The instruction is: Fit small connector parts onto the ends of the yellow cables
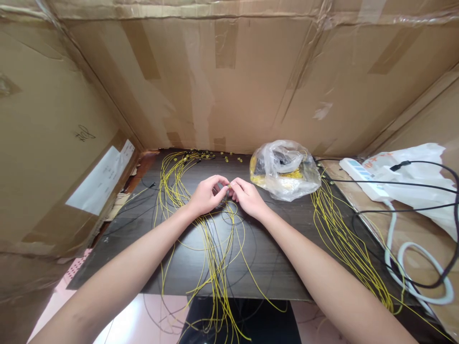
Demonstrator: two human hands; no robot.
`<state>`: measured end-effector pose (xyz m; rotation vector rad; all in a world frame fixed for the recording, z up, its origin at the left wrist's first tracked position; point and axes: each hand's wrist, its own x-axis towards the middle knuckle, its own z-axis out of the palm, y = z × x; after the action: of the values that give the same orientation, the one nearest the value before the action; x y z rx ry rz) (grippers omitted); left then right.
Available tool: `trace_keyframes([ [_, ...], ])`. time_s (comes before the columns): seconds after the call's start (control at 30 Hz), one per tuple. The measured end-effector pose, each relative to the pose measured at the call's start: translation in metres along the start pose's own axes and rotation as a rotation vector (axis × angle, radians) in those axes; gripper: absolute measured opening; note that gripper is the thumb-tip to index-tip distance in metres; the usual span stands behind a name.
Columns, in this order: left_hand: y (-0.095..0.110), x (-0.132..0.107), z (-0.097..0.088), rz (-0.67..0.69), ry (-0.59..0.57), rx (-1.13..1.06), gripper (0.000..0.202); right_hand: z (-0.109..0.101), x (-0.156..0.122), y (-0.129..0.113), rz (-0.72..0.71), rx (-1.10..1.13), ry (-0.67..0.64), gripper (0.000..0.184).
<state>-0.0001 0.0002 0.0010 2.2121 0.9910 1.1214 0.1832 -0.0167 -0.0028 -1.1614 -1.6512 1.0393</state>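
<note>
From here I see the left hand [209, 195] and the right hand [248, 197] meet above the dark table [283, 267]. Their fingertips pinch a small yellowish piece [229, 186]; what it is exactly, I cannot tell. Loose yellow wires [218, 274] lie below and hang over the front edge. A plastic bag [283, 165] sits near the right hand.

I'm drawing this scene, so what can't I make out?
In the head view:
The tiny thing between left hand and right hand: mostly covered by them.
Exactly what's inside the plastic bag: blurred by crinkled, shiny plastic.
The words on the white paper: too small and blurred.
Where the right-side black cables lead: cut off by the right edge.
</note>
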Motion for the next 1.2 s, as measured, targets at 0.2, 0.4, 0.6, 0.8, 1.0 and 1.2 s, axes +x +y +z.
trace_keyframes([
  [0.2, 0.0007, 0.0006, -0.0009, -0.026, -0.005, -0.012, 0.013, -0.0010, -0.0010, -0.0014, 0.021, 0.008, -0.002, 0.020],
  [0.4, 0.0004, -0.0006, -0.0008, 0.014, 0.006, -0.009, 0.012, -0.0010, -0.0006, -0.0007, 0.004, -0.033, -0.024, 0.030],
  [0.6, -0.0006, -0.0021, 0.0000, 0.050, 0.020, 0.040, 0.013, -0.0007, 0.0002, 0.0008, -0.020, -0.029, -0.038, 0.048],
  [0.8, -0.0006, -0.0027, 0.0003, 0.048, 0.023, 0.038, 0.015, -0.0003, 0.0007, 0.0013, -0.015, -0.001, -0.048, 0.055],
  [1.0, -0.0003, -0.0024, -0.0003, 0.037, 0.006, 0.028, 0.013, -0.0002, 0.0011, 0.0019, -0.017, 0.015, -0.048, 0.059],
  [1.2, -0.0001, -0.0019, 0.0001, 0.039, -0.011, 0.006, 0.012, -0.0007, 0.0009, 0.0021, -0.018, -0.002, -0.045, 0.057],
])
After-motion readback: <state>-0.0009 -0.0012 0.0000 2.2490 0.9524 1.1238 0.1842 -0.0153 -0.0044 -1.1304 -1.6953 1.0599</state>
